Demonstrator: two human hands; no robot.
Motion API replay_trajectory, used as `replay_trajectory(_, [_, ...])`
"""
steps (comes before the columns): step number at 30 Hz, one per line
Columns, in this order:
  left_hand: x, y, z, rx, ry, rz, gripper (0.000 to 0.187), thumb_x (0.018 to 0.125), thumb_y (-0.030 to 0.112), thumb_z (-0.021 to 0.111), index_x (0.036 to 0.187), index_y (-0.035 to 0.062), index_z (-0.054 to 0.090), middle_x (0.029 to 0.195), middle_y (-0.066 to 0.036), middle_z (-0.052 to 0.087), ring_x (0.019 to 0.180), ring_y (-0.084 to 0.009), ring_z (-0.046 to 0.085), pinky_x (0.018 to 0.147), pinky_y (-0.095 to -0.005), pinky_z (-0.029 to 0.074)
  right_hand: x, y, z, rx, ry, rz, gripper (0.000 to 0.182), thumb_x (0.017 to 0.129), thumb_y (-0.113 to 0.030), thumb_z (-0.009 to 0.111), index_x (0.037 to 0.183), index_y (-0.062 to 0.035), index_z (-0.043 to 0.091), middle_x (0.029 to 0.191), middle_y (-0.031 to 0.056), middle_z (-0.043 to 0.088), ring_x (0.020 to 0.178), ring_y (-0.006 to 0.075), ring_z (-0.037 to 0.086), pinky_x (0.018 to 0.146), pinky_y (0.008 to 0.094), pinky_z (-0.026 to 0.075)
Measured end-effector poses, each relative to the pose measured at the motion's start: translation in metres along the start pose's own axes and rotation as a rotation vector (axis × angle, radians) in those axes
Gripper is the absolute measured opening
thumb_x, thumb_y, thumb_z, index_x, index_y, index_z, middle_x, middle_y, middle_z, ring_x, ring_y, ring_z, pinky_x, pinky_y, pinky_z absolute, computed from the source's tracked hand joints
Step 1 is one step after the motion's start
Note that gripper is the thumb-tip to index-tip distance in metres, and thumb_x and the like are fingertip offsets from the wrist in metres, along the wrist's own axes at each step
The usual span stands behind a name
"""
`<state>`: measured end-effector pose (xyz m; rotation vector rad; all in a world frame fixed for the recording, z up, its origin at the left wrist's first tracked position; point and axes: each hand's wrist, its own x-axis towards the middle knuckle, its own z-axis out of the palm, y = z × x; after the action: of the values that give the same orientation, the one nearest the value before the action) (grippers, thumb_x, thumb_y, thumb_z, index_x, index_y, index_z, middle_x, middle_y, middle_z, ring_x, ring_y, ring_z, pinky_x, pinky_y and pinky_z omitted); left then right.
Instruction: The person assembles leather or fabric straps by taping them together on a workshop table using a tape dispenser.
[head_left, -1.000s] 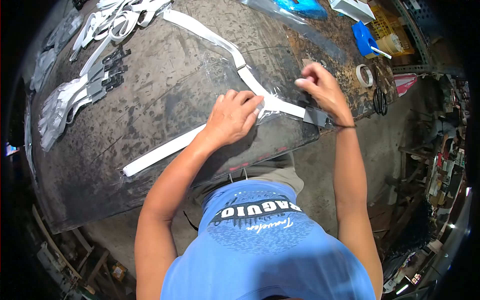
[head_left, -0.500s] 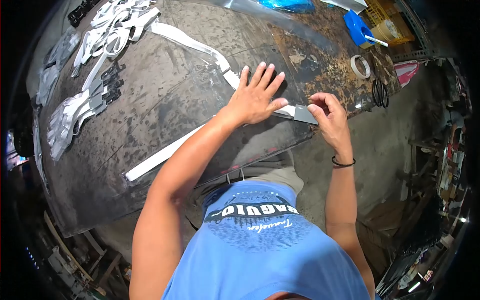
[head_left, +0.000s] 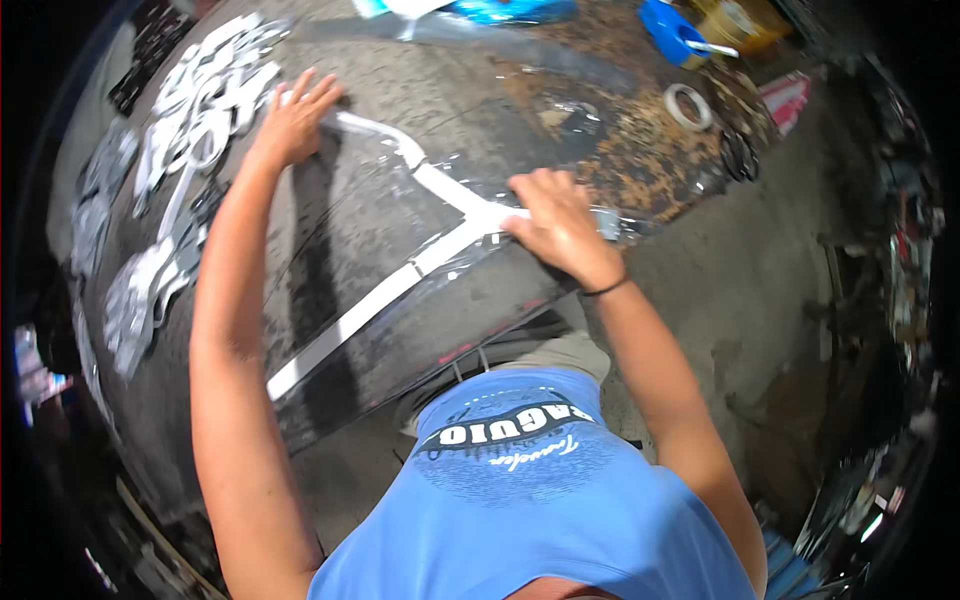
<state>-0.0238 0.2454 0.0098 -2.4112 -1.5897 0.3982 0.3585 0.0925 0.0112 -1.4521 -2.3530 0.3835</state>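
Observation:
A white flat strap (head_left: 350, 320) lies on the dark worktable in a Y shape, with one arm running toward the near left edge. Its other arm runs up to the far left, where my left hand (head_left: 292, 125) rests with fingers spread at the strap's upper part. Over the stem, just right of the fork, my right hand (head_left: 558, 220) lies palm down, thumb apart from slightly bent fingers, covering part of the strap. A grey tag-like piece (head_left: 607, 223) shows partly beyond that hand, at the strap's right end.
A heap of white straps (head_left: 195, 85) lies at the far left, with a plastic-wrapped bundle (head_left: 140, 300) below it. A tape roll (head_left: 688, 107), black-handled scissors (head_left: 739, 157) and a blue container (head_left: 672, 35) sit at the right. Clear plastic film (head_left: 480, 45) stretches across the back.
My left hand has moved from the strap's fork to the upper left. My right hand has let go of the grey tag and shifted left onto the strap. The view has shifted slightly.

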Motion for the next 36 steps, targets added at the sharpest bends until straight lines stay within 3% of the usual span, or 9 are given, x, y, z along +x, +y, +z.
replay_trajectory(2, [0.009,-0.003,-0.006,-0.078,-0.146,-0.034,0.058,0.080,0.001,0.054,0.136,0.0184,0.052,0.159,0.001,0.030,0.152,-0.0240,0.013,0.118,-0.0599,0.016,0.003,-0.009,0.005,-0.033,-0.015,0.052,0.042,0.075,-0.029,0.077,0.108,-0.0106,0.058,0.102,0.0092,0.055,0.101,0.0312,0.051,0.081,0.0453,0.039])
replay_trajectory(5, [0.015,-0.015,-0.010,-0.087,-0.113,0.073,0.036,0.079,0.012,0.066,0.115,0.0149,0.062,0.135,-0.002,0.057,0.141,-0.0264,0.038,0.116,-0.0611,0.020,0.005,-0.007,0.005,-0.018,-0.035,0.063,0.042,0.074,-0.029,0.077,0.107,-0.0108,0.058,0.102,0.0090,0.055,0.102,0.0313,0.051,0.081,0.0458,0.038])
replay_trajectory(7, [0.016,-0.016,-0.031,-0.103,-0.292,0.076,0.036,0.075,0.012,0.072,0.109,0.0128,0.063,0.118,-0.004,0.066,0.128,-0.0259,0.052,0.116,-0.0619,0.017,0.007,-0.005,0.005,0.005,-0.081,0.099,0.043,0.073,-0.030,0.077,0.108,-0.0119,0.058,0.101,0.0082,0.055,0.102,0.0312,0.050,0.082,0.0450,0.037])
replay_trajectory(8, [0.010,-0.018,-0.034,-0.111,-0.210,0.127,0.031,0.072,0.015,0.073,0.101,0.0096,0.063,0.098,-0.010,0.070,0.105,-0.0305,0.064,0.107,-0.0552,0.037,0.008,-0.005,0.007,0.000,-0.076,0.102,0.042,0.073,-0.029,0.077,0.106,-0.0122,0.058,0.100,0.0077,0.055,0.102,0.0308,0.050,0.082,0.0445,0.037])
replay_trajectory(9, [0.003,-0.021,-0.038,-0.105,-0.224,0.110,0.031,0.072,0.015,0.073,0.101,0.0096,0.063,0.098,-0.010,0.070,0.105,-0.0305,0.064,0.107,-0.0552,0.037,0.009,-0.004,0.008,-0.010,-0.072,0.111,0.040,0.073,-0.029,0.077,0.104,-0.0124,0.058,0.099,0.0072,0.055,0.101,0.0304,0.049,0.082,0.0440,0.036])
replay_trajectory(12, [-0.031,-0.024,-0.057,-0.228,-0.200,0.198,0.020,0.074,0.012,0.067,0.091,0.0049,0.061,0.081,-0.018,0.067,0.082,-0.0387,0.066,0.070,-0.0467,0.052,0.011,-0.004,0.006,-0.017,-0.131,0.118,0.035,0.073,-0.029,0.076,0.099,-0.0128,0.059,0.096,0.0062,0.054,0.100,0.0295,0.049,0.082,0.0442,0.036])
replay_trajectory(19, [-0.184,0.021,-0.096,-0.525,-0.566,-0.070,0.031,0.078,0.026,0.076,0.098,0.0078,0.062,0.086,-0.018,0.069,0.085,-0.0380,0.067,0.073,-0.0474,0.053,0.016,-0.011,-0.003,0.024,-0.283,0.132,0.026,0.077,-0.025,0.072,0.091,-0.0089,0.057,0.096,0.0096,0.059,0.100,0.0322,0.051,0.083,0.0473,0.038])
replay_trajectory(25, [-0.291,0.078,-0.050,-0.683,-0.354,-0.340,0.050,0.072,0.024,0.080,0.115,0.0109,0.056,0.111,-0.012,0.056,0.108,-0.0344,0.057,0.086,-0.0455,0.049,0.009,-0.009,-0.003,0.146,-0.211,0.051,0.027,0.079,-0.027,0.072,0.095,-0.0108,0.058,0.090,0.0072,0.063,0.088,0.0297,0.055,0.078,0.0429,0.038])
replay_trajectory(36, [-0.339,0.079,-0.020,-0.651,-0.206,-0.347,0.031,0.071,0.010,0.069,0.095,0.0060,0.051,0.093,-0.015,0.059,0.091,-0.0379,0.059,0.076,-0.0495,0.047,0.014,-0.009,0.000,0.114,-0.133,-0.150,0.020,0.079,-0.010,0.071,0.096,-0.0060,0.060,0.090,0.0100,0.059,0.088,0.0313,0.054,0.079,0.0408,0.039])
